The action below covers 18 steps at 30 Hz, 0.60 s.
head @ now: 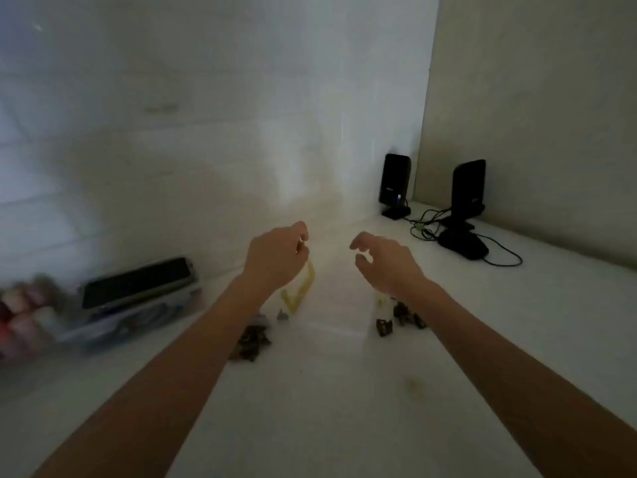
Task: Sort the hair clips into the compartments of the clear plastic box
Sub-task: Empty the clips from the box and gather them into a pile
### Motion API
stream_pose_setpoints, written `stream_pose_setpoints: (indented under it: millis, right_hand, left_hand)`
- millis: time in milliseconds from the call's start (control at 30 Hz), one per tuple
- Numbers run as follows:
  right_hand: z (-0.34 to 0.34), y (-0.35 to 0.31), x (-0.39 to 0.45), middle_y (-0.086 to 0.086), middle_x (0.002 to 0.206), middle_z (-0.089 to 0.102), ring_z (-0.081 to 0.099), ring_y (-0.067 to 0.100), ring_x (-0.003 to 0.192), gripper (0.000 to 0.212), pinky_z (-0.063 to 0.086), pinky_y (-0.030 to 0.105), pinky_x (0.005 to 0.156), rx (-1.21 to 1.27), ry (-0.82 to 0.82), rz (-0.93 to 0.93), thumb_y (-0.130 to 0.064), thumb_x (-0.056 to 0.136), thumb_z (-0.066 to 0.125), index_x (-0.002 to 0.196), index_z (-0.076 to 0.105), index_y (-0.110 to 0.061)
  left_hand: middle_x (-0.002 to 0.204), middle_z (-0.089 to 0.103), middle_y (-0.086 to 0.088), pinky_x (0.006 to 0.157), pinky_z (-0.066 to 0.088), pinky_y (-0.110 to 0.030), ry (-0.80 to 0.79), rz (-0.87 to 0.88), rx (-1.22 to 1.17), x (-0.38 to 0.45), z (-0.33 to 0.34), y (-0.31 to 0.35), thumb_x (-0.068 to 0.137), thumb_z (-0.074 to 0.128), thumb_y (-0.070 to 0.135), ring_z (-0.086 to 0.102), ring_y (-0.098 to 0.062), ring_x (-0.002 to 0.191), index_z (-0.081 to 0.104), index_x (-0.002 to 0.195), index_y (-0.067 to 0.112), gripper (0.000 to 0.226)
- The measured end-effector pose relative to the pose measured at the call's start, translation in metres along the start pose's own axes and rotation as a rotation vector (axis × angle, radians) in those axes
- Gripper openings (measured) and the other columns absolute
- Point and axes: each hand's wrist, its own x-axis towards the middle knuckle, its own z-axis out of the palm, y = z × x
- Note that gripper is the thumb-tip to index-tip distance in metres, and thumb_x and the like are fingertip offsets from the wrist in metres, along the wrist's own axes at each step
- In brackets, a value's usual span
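Clear plastic box (339,294): barely visible, blurred, standing on table betw. the two grips, below them; only faint edges show, compartments can't be made out. Yellow hair clip (300,288): open V shape, just under left grip (275,258), unclear if held. Dark brown clips (250,341): small heap beneath left forearm. More dark clips (401,315) + a pale one (381,301) below right grip (382,262), near box's right edge.

Head camera looking forward and down.
It is facing the wall corner from close above the tabletop (344,391), with two black speakers (394,184) standing far right of centre.
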Motion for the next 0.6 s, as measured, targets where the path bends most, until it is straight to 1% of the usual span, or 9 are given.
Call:
stream_pose_setpoints:
  millis: [67,100,167,233,300,367,433,533,600]
  right_hand:
    - [0.004,-0.007,-0.021,0.002,0.125,0.057,0.055,0.022,0.107,0.029,0.041,0.037,0.092,-0.058,-0.049,-0.020,-0.030,0.093,0.045,0.122,0.049,-0.026]
    - [0.008,-0.009,-0.032,0.003,0.130,0.054,0.054,0.022,0.110,0.032,0.040,0.036,0.092,-0.014,-0.051,-0.003,-0.030,0.093,0.046,0.124,0.047,-0.026]
    - [0.013,-0.015,-0.053,0.007,0.137,0.047,0.051,0.022,0.112,0.039,0.040,0.033,0.092,0.175,-0.045,0.078,-0.025,0.091,0.050,0.129,0.044,-0.023]
    - [0.016,-0.021,-0.067,0.011,0.141,0.041,0.050,0.026,0.113,0.049,0.042,0.035,0.093,0.368,0.019,0.180,-0.017,0.087,0.052,0.134,0.039,-0.022]
    - [0.017,-0.026,-0.078,0.013,0.122,0.049,0.057,0.025,0.088,0.051,0.047,0.034,0.074,0.493,0.075,0.313,-0.013,0.086,0.049,0.135,0.036,-0.021]
    - [0.019,-0.032,-0.085,0.006,0.094,0.048,0.051,0.015,0.067,0.044,0.041,0.027,0.057,0.539,0.064,0.386,-0.015,0.090,0.043,0.134,0.036,-0.017]
    - [0.024,-0.036,-0.088,-0.002,0.077,0.046,0.047,0.010,0.062,0.038,0.036,0.023,0.052,0.541,0.073,0.377,-0.014,0.094,0.037,0.131,0.040,-0.013]
    - [0.029,-0.040,-0.087,-0.002,0.068,0.049,0.045,0.009,0.054,0.033,0.032,0.021,0.044,0.548,0.159,0.373,-0.008,0.093,0.033,0.123,0.047,-0.015]
    - [0.032,-0.040,-0.085,0.001,0.066,0.051,0.043,0.011,0.049,0.033,0.033,0.021,0.041,0.584,0.218,0.368,-0.004,0.091,0.034,0.118,0.049,-0.015]
  left_hand:
    - [0.092,0.068,-0.004,0.068,0.046,-0.033,-0.013,0.003,0.054,-0.021,-0.005,0.000,0.089,0.046,0.019,0.061,-0.025,0.079,0.055,0.106,0.015,0.019]
    - [0.097,0.068,-0.004,0.073,0.047,-0.034,-0.032,0.009,0.054,-0.034,-0.005,-0.001,0.090,0.047,0.019,0.061,-0.026,0.083,0.055,0.109,0.014,0.021]
    - [0.108,0.067,-0.005,0.083,0.046,-0.036,-0.069,-0.039,-0.013,-0.061,-0.007,0.001,0.091,0.048,0.021,0.061,-0.026,0.094,0.056,0.113,0.013,0.024]
    - [0.108,0.068,-0.007,0.088,0.045,-0.038,0.016,-0.082,-0.086,-0.087,-0.012,0.004,0.090,0.051,0.020,0.061,-0.029,0.098,0.059,0.112,0.013,0.025]
    - [0.097,0.070,-0.011,0.083,0.045,-0.039,0.134,-0.063,-0.080,-0.113,-0.016,0.010,0.086,0.055,0.016,0.062,-0.032,0.091,0.063,0.103,0.010,0.020]
    - [0.083,0.068,-0.013,0.072,0.046,-0.040,0.227,-0.006,-0.056,-0.139,-0.015,0.019,0.077,0.059,0.011,0.063,-0.032,0.079,0.065,0.088,0.006,0.014]
    - [0.072,0.062,-0.010,0.063,0.047,-0.037,0.286,0.035,-0.066,-0.156,-0.013,0.026,0.073,0.060,0.011,0.058,-0.029,0.067,0.061,0.075,0.006,0.005]
    - [0.056,0.056,-0.005,0.052,0.048,-0.034,0.247,0.062,-0.156,-0.163,-0.007,0.032,0.079,0.053,0.023,0.052,-0.022,0.051,0.057,0.062,0.010,0.022]
    - [0.063,0.065,-0.007,0.061,0.050,-0.033,0.202,0.004,-0.169,-0.158,0.002,0.034,0.083,0.055,0.032,0.059,-0.025,0.062,0.067,0.069,0.008,0.030]
